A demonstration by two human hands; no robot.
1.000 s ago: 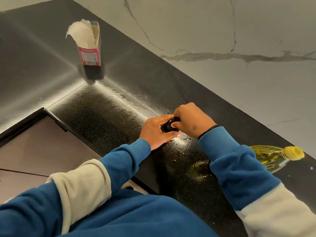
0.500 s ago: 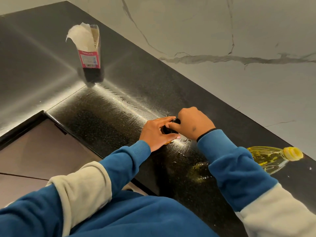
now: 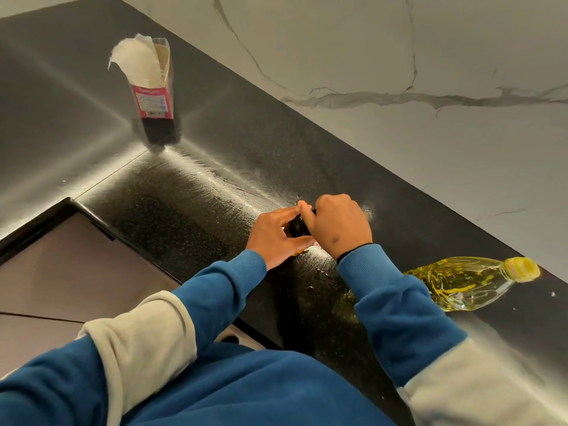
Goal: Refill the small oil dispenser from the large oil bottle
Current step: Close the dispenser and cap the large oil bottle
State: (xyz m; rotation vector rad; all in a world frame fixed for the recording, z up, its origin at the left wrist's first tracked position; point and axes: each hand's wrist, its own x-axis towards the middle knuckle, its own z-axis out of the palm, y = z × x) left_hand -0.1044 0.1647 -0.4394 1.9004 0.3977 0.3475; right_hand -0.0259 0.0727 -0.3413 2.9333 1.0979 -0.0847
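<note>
**Both hands closed on the small dispenser**

Where the dark speckled table [image 3: 190,216] meets the white marble wall [image 3: 430,149], the person works in blue and cream sleeves. The large oil bottle [image 3: 467,284], yellow cap on, appears tilted toward the wall, partly hidden behind the right sleeve. A clear packet [image 3: 153,87] with a red label stands well apart at the far left. The left hand [image 3: 273,238] wraps the small oil dispenser [image 3: 296,227], which stands on the table, while the right hand [image 3: 338,226] is clamped over its black top. A little oil glints beside them.
</note>
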